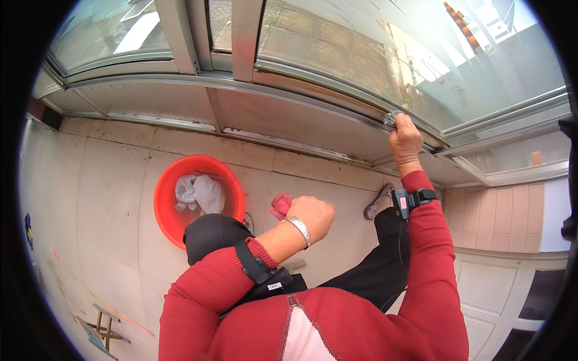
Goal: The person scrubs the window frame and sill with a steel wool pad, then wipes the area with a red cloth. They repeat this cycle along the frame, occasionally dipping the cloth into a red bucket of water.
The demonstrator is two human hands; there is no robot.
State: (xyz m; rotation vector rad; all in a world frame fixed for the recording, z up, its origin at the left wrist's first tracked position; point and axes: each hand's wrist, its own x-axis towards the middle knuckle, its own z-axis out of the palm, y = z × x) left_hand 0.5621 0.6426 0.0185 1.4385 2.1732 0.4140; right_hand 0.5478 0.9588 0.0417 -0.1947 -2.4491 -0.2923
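Note:
My right hand [406,139] reaches out to the window frame and grips a steel wool scrubber [392,120]. The scrubber is against the metal lower rail [334,97] of the glazed frame, near its right end. Closer to my body, my left hand [314,216] is curled in a fist, a silver bracelet on its wrist. A bunched pink cloth [280,205] sticks out from the far side of that fist; the fingers themselves are hidden beneath the hand. On the floor by my left knee stands a red plastic basin [163,215] with a wet whitish cloth or plastic bag [201,192] in cloudy water.
Large glass panes [325,49] rise above the rail, with paving beyond them. Low panels [289,115] run beneath it down to the tiled floor [113,180]. A small wooden folding stool [104,331] is at lower left. A white panelled door [485,284] stands at right.

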